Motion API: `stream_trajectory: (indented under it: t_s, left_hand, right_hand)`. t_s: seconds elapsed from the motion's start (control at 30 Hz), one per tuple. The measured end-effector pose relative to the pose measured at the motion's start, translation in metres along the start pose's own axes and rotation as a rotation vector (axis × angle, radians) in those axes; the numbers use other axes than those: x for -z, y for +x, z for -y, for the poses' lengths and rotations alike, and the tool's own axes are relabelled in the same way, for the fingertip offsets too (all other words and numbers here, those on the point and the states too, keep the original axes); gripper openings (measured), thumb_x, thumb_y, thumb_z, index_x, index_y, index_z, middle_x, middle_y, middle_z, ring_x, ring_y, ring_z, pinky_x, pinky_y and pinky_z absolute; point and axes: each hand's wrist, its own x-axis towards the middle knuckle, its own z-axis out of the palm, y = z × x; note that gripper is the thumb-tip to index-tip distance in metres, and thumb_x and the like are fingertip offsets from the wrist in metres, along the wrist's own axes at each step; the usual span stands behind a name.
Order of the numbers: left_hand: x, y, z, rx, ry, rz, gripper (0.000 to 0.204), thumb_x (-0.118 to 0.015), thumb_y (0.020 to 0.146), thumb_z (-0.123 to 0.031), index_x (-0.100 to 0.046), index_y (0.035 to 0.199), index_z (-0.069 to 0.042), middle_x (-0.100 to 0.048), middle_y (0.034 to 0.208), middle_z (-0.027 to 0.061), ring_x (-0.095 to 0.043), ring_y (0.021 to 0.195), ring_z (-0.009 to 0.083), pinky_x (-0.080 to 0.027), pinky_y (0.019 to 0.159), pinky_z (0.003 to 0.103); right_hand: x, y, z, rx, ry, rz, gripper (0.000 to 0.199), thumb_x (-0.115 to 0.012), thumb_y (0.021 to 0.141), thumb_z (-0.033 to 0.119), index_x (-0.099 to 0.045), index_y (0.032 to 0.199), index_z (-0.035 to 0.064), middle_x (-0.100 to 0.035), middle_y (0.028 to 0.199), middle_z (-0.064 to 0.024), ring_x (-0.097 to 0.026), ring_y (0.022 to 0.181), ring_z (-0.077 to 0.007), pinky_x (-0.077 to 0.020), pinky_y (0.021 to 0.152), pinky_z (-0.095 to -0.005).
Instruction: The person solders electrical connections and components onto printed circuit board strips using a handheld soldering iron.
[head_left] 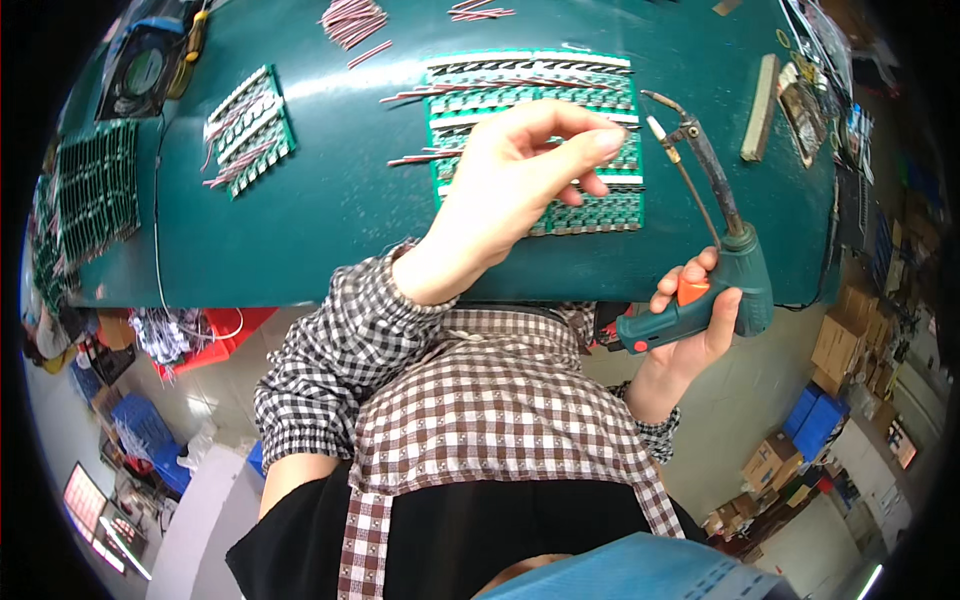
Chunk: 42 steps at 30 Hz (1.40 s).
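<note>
Over partly hidden boards (598,212), left hand (512,178) pinched, contents unclear; right hand (688,357) grips soldering gun (745,285).

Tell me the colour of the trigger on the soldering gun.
The trigger is orange, seen best in the head view.

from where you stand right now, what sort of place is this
Probably an electronics assembly workshop: there is what looks like a soldering gun, a panel of green circuit boards on the worktable, and a pile of short wires toward its far side.
</note>
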Motion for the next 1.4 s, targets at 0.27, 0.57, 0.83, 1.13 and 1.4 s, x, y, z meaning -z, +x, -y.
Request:
stream_trajectory:
  t_s: [0.27, 0.57, 0.83, 1.13, 1.4]
  left_hand:
    - [0.009, 0.008, 0.009, 0.069, -0.228, -0.021, 0.021, -0.061, 0.086, -0.023, -0.062, 0.098, -0.005, -0.062, 0.087, 0.0002, -0.055, 0.068, 0.0043, -0.044, 0.059, 0.017]
    - [0.008, 0.02, 0.008, 0.14, -0.316, -0.014, 0.018, -0.062, 0.086, -0.022, -0.062, 0.094, -0.006, -0.062, 0.083, 0.0002, -0.055, 0.066, 0.0028, -0.043, 0.056, 0.015]
    - [0.034, 0.002, -0.005, -0.053, 0.073, -0.092, 0.017, -0.06, 0.086, -0.012, -0.062, 0.101, -0.002, -0.063, 0.088, 0.0024, -0.057, 0.069, 0.0059, -0.046, 0.061, 0.017]
    - [0.074, -0.004, -0.021, -0.083, 0.746, -0.117, 0.01, -0.062, 0.081, -0.001, -0.059, 0.089, 0.001, -0.06, 0.08, 0.0012, -0.057, 0.075, 0.0071, -0.046, 0.068, 0.02]
    - [0.043, 0.003, -0.02, -0.3, 0.967, -0.019, 0.006, -0.059, 0.078, 0.001, -0.057, 0.082, -0.003, -0.053, 0.07, 0.0051, -0.053, 0.064, 0.0141, -0.042, 0.055, 0.025]
  right_hand:
    - [-0.012, -0.004, -0.012, -0.06, -0.069, -0.012, 0.042, -0.053, 0.088, 0.032, -0.047, 0.106, -0.0059, -0.058, 0.085, -0.0117, -0.064, 0.073, -0.0247, -0.0579, 0.055, -0.0297]
    - [-0.027, 0.002, 0.001, -0.098, -0.256, -0.097, 0.048, -0.055, 0.087, 0.039, -0.044, 0.107, -0.0033, -0.056, 0.085, -0.0089, -0.058, 0.071, -0.0194, -0.052, 0.05, -0.0253]
    - [-0.021, 0.004, 0.01, -0.125, -0.18, -0.092, 0.046, -0.053, 0.088, 0.038, -0.044, 0.108, -0.0026, -0.054, 0.089, -0.009, -0.058, 0.074, -0.0195, -0.0528, 0.053, -0.026]
    - [-0.013, 0.011, 0.02, -0.137, -0.364, -0.092, 0.048, -0.05, 0.09, 0.033, -0.041, 0.114, -0.008, -0.055, 0.096, -0.0155, -0.063, 0.089, -0.03, -0.0604, 0.063, -0.0334]
    - [-0.02, 0.009, 0.024, -0.157, -0.481, -0.146, 0.051, -0.055, 0.087, 0.031, -0.044, 0.114, -0.0097, -0.057, 0.094, -0.017, -0.063, 0.086, -0.0318, -0.0603, 0.061, -0.0351]
